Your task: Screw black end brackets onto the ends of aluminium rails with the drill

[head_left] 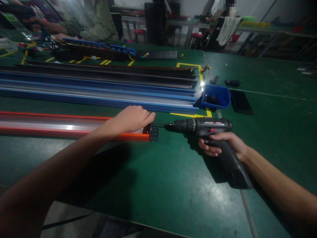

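Note:
A long orange metal channel [61, 132] lies along the left of the table, with a black end cap [151, 134] at its right end. Over that end curls my left hand [131, 119], gripping the channel beside the cap; some of its fingers are hidden inside. My right hand [229, 140] is wrapped around the handle of a black cordless drill [214, 124], held level and pointing left. The drill's long, thin bit [159, 125] reaches the outer face of the end cap. Whether a screw sits at the tip is too small to tell.
Behind the orange channel lie several blue and black channels [123, 100]. A blue bin [224, 96] with dark parts stands at their right end, beside a dark flat device [240, 101]. Further back are a power strip [160, 55] and a person in a green sleeve [104, 23].

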`<action>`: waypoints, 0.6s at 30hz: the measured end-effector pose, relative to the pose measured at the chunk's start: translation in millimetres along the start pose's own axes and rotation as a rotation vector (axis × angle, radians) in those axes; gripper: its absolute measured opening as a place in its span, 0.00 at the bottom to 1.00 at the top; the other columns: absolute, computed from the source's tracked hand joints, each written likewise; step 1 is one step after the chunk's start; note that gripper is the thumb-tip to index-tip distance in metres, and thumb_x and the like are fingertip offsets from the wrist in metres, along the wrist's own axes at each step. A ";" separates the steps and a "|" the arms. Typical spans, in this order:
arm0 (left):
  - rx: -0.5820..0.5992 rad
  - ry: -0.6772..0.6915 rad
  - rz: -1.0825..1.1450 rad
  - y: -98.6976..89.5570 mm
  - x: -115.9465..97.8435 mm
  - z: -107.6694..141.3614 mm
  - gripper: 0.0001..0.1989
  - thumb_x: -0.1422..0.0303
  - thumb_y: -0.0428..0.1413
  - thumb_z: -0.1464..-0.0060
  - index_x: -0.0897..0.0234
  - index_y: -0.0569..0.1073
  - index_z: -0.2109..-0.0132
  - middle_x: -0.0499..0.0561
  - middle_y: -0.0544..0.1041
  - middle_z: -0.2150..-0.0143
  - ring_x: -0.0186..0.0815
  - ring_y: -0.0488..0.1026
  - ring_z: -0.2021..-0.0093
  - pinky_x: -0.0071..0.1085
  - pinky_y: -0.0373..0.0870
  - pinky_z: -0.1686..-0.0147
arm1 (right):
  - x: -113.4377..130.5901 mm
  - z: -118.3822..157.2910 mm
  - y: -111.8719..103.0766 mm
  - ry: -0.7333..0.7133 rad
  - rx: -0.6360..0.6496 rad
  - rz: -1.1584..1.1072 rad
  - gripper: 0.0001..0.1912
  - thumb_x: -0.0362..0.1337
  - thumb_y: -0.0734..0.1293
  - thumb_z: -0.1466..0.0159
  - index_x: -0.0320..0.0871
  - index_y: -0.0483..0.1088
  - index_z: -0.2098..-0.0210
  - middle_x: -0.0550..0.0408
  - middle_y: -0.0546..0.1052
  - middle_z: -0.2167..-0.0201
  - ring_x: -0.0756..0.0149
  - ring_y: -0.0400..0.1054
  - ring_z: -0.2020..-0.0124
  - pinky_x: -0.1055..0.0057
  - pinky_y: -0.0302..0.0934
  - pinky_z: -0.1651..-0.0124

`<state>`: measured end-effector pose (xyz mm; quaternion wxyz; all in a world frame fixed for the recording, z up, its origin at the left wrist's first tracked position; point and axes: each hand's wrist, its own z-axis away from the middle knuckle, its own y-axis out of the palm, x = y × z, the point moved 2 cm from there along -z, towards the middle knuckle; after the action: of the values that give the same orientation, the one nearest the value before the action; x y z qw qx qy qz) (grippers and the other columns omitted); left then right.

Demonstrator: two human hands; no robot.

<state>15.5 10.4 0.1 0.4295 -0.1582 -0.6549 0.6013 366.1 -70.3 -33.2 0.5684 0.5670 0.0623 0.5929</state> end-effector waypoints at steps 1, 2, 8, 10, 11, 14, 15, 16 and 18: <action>0.004 0.003 -0.009 -0.1 -0.1 0.0 0.18 0.69 0.45 0.30 0.66 0.76 0.44 0.57 0.82 0.65 0.46 0.79 0.68 0.33 0.62 0.73 | -0.1 0.1 0.0 0.003 -0.001 -0.005 0.14 0.34 0.70 0.33 0.27 0.79 0.56 0.44 0.78 0.65 0.78 0.64 0.78 0.77 0.68 0.68; 0.006 0.007 -0.013 -0.2 -0.2 0.0 0.18 0.69 0.45 0.30 0.66 0.76 0.43 0.57 0.82 0.65 0.46 0.79 0.67 0.33 0.62 0.73 | -0.1 0.2 -0.1 0.005 -0.003 -0.010 0.14 0.34 0.70 0.33 0.27 0.78 0.56 0.44 0.77 0.65 0.78 0.63 0.78 0.77 0.68 0.68; 0.000 0.002 0.012 0.2 0.5 0.1 0.18 0.69 0.45 0.30 0.66 0.76 0.44 0.57 0.82 0.64 0.44 0.79 0.67 0.33 0.64 0.71 | 0.2 0.1 -1.6 0.006 0.006 -0.036 0.13 0.33 0.68 0.32 0.27 0.77 0.55 0.44 0.77 0.65 0.77 0.63 0.77 0.77 0.68 0.68; -0.005 -0.001 0.019 0.1 0.4 0.4 0.17 0.69 0.46 0.31 0.66 0.76 0.45 0.57 0.82 0.65 0.44 0.79 0.68 0.33 0.65 0.71 | 0.1 -0.2 -2.4 0.006 0.026 -0.041 0.13 0.33 0.68 0.32 0.26 0.76 0.54 0.43 0.77 0.64 0.77 0.64 0.77 0.76 0.69 0.67; -0.010 -0.001 0.024 -0.1 0.3 0.5 0.17 0.69 0.46 0.31 0.66 0.76 0.45 0.57 0.82 0.65 0.43 0.79 0.68 0.33 0.65 0.71 | 0.1 -0.3 -2.7 0.006 0.035 -0.044 0.14 0.33 0.68 0.32 0.26 0.76 0.54 0.43 0.77 0.64 0.77 0.64 0.77 0.76 0.69 0.67; -0.028 -0.003 0.035 -0.2 0.0 0.9 0.17 0.69 0.46 0.31 0.65 0.77 0.46 0.57 0.82 0.66 0.43 0.78 0.69 0.33 0.64 0.71 | 0.1 -0.5 -3.3 0.008 0.047 -0.051 0.14 0.33 0.68 0.32 0.26 0.77 0.54 0.43 0.77 0.64 0.77 0.65 0.76 0.76 0.69 0.66; -0.032 -0.004 0.035 -0.1 0.0 0.9 0.17 0.69 0.46 0.31 0.65 0.77 0.46 0.57 0.82 0.66 0.43 0.78 0.69 0.33 0.64 0.71 | 0.2 -0.6 -3.3 0.006 0.045 -0.051 0.14 0.33 0.68 0.32 0.26 0.77 0.54 0.43 0.77 0.64 0.77 0.66 0.76 0.77 0.69 0.67; -0.033 -0.002 0.032 0.1 0.0 0.9 0.17 0.69 0.46 0.31 0.65 0.77 0.45 0.57 0.82 0.66 0.43 0.78 0.69 0.33 0.64 0.72 | 0.2 -0.6 -3.4 0.004 0.041 -0.050 0.14 0.33 0.68 0.32 0.25 0.77 0.54 0.43 0.77 0.64 0.77 0.66 0.76 0.77 0.68 0.67; -0.030 0.008 0.016 0.3 -0.2 0.7 0.17 0.70 0.46 0.31 0.66 0.76 0.45 0.57 0.82 0.66 0.44 0.78 0.69 0.33 0.64 0.72 | 0.2 -0.6 -3.4 0.000 0.033 -0.043 0.14 0.34 0.68 0.32 0.25 0.77 0.54 0.43 0.77 0.64 0.77 0.66 0.76 0.77 0.68 0.67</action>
<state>15.0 9.9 -0.2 0.4248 -0.1721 -0.6610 0.5941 367.8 -68.6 -35.6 0.5716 0.5748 0.0843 0.5795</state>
